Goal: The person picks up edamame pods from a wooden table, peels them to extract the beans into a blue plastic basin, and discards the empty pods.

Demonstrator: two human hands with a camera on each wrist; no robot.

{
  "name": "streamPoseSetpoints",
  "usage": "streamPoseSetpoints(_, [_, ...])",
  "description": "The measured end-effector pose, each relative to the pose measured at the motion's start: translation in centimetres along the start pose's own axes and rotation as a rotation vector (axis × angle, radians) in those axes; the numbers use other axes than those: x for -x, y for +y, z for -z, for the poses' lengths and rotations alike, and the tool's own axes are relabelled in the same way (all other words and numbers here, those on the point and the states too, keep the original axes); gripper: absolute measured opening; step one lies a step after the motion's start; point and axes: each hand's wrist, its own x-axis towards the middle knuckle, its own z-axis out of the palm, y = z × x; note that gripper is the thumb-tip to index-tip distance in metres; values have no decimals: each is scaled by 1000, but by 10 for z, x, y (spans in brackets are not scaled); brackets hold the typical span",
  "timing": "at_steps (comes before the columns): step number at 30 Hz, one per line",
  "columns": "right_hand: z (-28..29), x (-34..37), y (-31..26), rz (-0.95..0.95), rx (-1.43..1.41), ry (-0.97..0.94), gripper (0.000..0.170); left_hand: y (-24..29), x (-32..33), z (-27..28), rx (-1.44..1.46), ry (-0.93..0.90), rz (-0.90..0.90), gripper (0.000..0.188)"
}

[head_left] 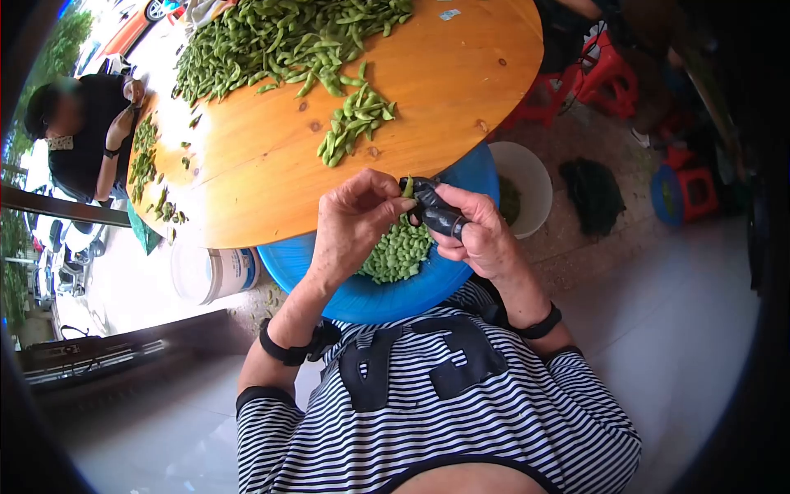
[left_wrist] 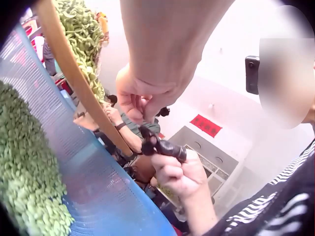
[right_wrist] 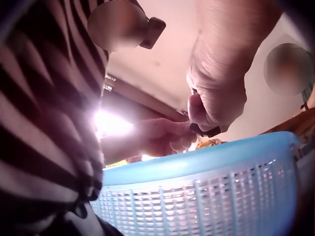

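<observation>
In the head view a green edamame pod [head_left: 409, 188] is pinched between the thumb and fingers of my left hand [head_left: 354, 216]. My right hand [head_left: 484, 235] meets it from the other side, its thumb and forefinger in black finger covers [head_left: 444, 221] that pinch at the pod. The left wrist view shows these black covers [left_wrist: 170, 149] close below the left fingertips. Both hands are above a blue plastic basket [head_left: 354, 309], which holds many shelled green beans [head_left: 399, 255]. The right wrist view shows the basket's slotted side [right_wrist: 197, 201]; the pod is hidden there.
A wooden table [head_left: 255, 177] carries a large heap of pods [head_left: 263, 45] and a smaller pile [head_left: 355, 123]. Another person [head_left: 90, 136] sits at its left. White buckets [head_left: 214, 276] stand on both sides, with red stools [head_left: 605, 82] at the right.
</observation>
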Motion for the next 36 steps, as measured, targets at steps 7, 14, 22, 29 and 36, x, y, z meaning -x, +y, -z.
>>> streamPoseSetpoints(7, [11, 4, 6, -50, 42, -87, 41, -6, 13, -8, -32, 89, -15, 11])
streamPoseSetpoints(14, [14, 7, 13, -64, -195, -80, 32, -8, 14, -2, 255, -24, 140, 11])
streamPoseSetpoints(22, [21, 9, 14, -60, 6, -115, 32, -15, 17, -9, 488, -57, 253, 14])
streamPoseSetpoints(29, [2, 7, 27, 354, 973, 133, 39, -21, 24, 1, -414, -73, -26, 28])
streamPoseSetpoints(36, [-13, 9, 26, 524, 1175, 213, 36, -29, 24, -8, 67, -38, 138, 29])
